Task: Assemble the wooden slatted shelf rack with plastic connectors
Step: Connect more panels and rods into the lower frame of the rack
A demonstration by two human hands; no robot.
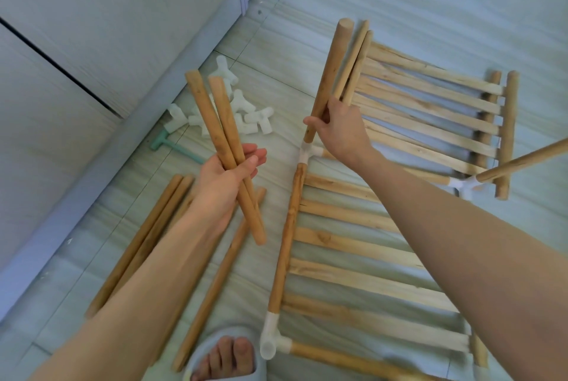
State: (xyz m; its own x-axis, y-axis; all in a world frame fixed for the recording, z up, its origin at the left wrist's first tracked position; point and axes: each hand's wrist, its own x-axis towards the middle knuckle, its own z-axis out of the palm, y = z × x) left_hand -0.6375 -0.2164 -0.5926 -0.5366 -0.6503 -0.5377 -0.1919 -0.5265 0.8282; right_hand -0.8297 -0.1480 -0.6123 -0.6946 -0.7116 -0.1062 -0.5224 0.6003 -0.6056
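My left hand [229, 177] grips two short wooden dowels [221, 134] that cross in a narrow V above the floor. My right hand [341, 131] holds an upright wooden post [327, 73] standing in a white plastic corner connector [307, 154], with two thinner dowels [356, 64] pinched alongside it. That connector joins the near slatted shelf panel [362, 279], which lies flat on the floor. Another white connector [272, 340] caps its near left corner. A second slatted panel [430, 110] lies beyond it.
A heap of loose white connectors [233, 104] and a teal T-shaped tool [167, 142] lie near the wall's baseboard. Several long dowels [144, 242] rest on the floor at left. Another post [522, 162] rises from a connector [467, 185] at right. My slippered foot [227, 356] is at the bottom.
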